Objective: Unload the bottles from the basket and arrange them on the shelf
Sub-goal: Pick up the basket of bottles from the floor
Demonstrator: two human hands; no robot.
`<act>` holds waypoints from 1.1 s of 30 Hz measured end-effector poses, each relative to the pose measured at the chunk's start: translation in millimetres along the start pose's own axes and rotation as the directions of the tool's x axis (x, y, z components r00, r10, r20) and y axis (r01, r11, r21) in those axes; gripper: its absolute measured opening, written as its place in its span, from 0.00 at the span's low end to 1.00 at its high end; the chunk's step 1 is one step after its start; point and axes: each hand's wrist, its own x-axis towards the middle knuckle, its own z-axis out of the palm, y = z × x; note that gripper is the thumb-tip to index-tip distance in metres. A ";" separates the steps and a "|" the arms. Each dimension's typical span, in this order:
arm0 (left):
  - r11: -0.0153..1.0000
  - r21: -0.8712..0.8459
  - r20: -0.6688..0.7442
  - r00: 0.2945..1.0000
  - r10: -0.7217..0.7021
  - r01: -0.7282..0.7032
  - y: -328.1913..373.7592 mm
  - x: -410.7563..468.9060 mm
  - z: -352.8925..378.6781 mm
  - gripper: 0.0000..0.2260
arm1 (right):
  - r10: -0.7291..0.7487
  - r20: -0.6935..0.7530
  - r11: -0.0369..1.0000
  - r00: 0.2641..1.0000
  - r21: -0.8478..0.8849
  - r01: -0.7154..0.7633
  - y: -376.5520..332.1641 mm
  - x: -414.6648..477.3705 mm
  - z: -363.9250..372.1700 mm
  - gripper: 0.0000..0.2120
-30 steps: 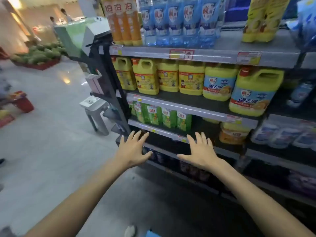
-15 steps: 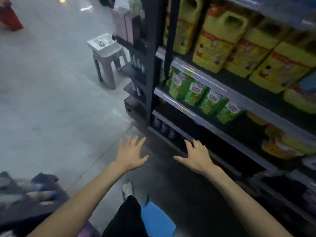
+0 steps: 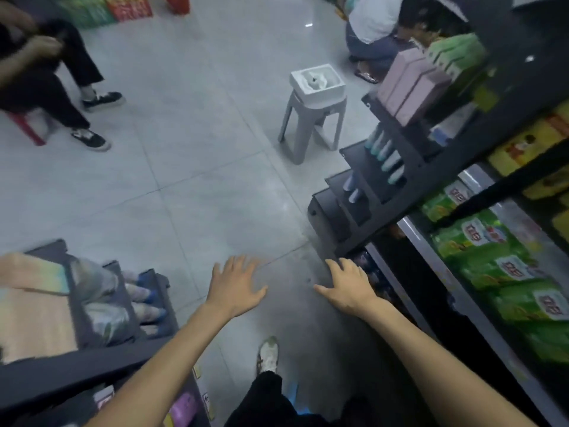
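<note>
At the far left a seated person (image 3: 46, 72) in black shoes is on the grey tiled floor (image 3: 184, 180), and at the near left stands a dark rack (image 3: 92, 362) of blurred packs. The left hand (image 3: 235, 288) hovers over the floor, palm down, its grip wide open with fingers spread, holding nothing. Far beyond it stands a grey stool (image 3: 311, 131) carrying a white box (image 3: 317, 83). The right hand (image 3: 349, 288) has an equally open, empty grip, its fingertips near the low end of the shelf (image 3: 411, 237) on the right. Just beyond them, on the lowest level, sit blurred dark bottles (image 3: 369, 266). Green packs (image 3: 498, 266) fill the level above, with yellow jugs (image 3: 523, 146) higher up.
</note>
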 end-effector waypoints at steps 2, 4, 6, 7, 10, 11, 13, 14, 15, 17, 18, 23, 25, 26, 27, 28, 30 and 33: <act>0.998 -0.028 0.000 0.998 -0.056 0.056 -21.2 12.6 -7.5 0.39 | -0.053 0.008 0.998 0.999 -0.031 0.053 -14.0 27.8 -14.7 0.41; 0.993 -0.051 -0.015 0.994 -0.109 0.108 -36.7 29.5 -19.2 0.41 | -0.098 0.005 0.994 0.995 -0.055 0.098 -25.5 57.4 -32.2 0.41; 0.985 -0.080 -0.030 0.987 -0.156 0.153 -45.5 50.5 -32.9 0.41 | -0.149 -0.006 0.987 0.989 -0.070 0.148 -34.0 88.2 -52.5 0.40; 0.981 -0.088 -0.032 0.984 -0.175 0.172 -48.0 62.4 -40.0 0.39 | -0.176 -0.006 0.981 0.984 -0.081 0.175 -37.3 103.6 -62.7 0.40; 0.968 -0.113 -0.048 0.971 -0.233 0.226 -48.5 102.4 -67.6 0.39 | -0.244 0.005 0.965 0.970 -0.101 0.243 -42.1 154.7 -95.2 0.40; 0.964 -0.114 -0.054 0.967 -0.248 0.241 -46.7 116.0 -78.6 0.39 | -0.266 0.004 0.958 0.964 -0.107 0.265 -42.7 172.7 -107.9 0.40; 0.955 -0.123 -0.065 0.958 -0.280 0.271 -41.4 141.6 -102.1 0.38 | -0.306 0.008 0.946 0.952 -0.108 0.305 -42.9 205.7 -138.1 0.40; 0.946 -0.142 -0.069 0.951 -0.303 0.291 -38.8 152.6 -115.2 0.38 | -0.318 0.015 0.942 0.948 -0.102 0.318 -44.0 219.7 -156.3 0.41; 0.936 -0.160 -0.080 0.941 -0.328 0.312 -36.5 163.4 -128.6 0.38 | -0.327 0.015 0.941 0.945 -0.092 0.327 -46.2 232.9 -175.0 0.41; 0.918 -0.173 -0.094 0.922 -0.376 0.356 -32.8 186.6 -158.0 0.38 | -0.330 0.023 0.942 0.944 -0.050 0.331 -51.1 260.9 -211.5 0.41; 0.907 -0.184 -0.100 0.911 -0.400 0.378 -32.2 199.1 -171.9 0.38 | -0.331 0.022 0.943 0.943 -0.011 0.331 -54.1 276.5 -229.2 0.42; 0.863 -0.269 -0.152 0.866 -0.476 0.427 -30.5 243.3 -227.9 0.37 | -0.332 -0.044 0.909 0.942 0.252 0.332 -78.4 338.1 -303.1 0.45; 0.843 -0.296 -0.167 0.845 -0.509 0.449 -37.6 261.7 -253.7 0.37 | -0.372 -0.046 0.880 0.927 0.302 0.367 -95.6 361.3 -327.8 0.45; 0.833 -0.314 -0.178 0.833 -0.524 0.456 -43.2 271.2 -265.5 0.37 | -0.390 -0.049 0.867 0.919 0.315 0.385 -104.9 374.0 -338.4 0.45; 0.825 -0.328 -0.192 0.822 -0.536 0.460 -50.5 280.5 -275.3 0.37 | -0.410 -0.055 0.857 0.910 0.318 0.406 -114.7 387.0 -347.4 0.45; 0.820 -0.338 -0.208 0.812 -0.545 0.463 -59.1 290.1 -283.7 0.37 | -0.425 -0.061 0.849 0.903 0.319 0.421 -124.0 399.2 -355.4 0.45; 0.816 -0.344 -0.233 0.800 -0.553 0.465 -77.6 310.6 -298.9 0.36 | -0.445 -0.077 0.844 0.892 0.297 0.446 -142.2 424.8 -368.7 0.45; 0.826 -0.316 -0.245 0.801 -0.546 0.466 -109.4 348.5 -318.5 0.36 | -0.483 -0.081 0.868 0.872 0.088 0.489 -168.9 465.6 -387.0 0.45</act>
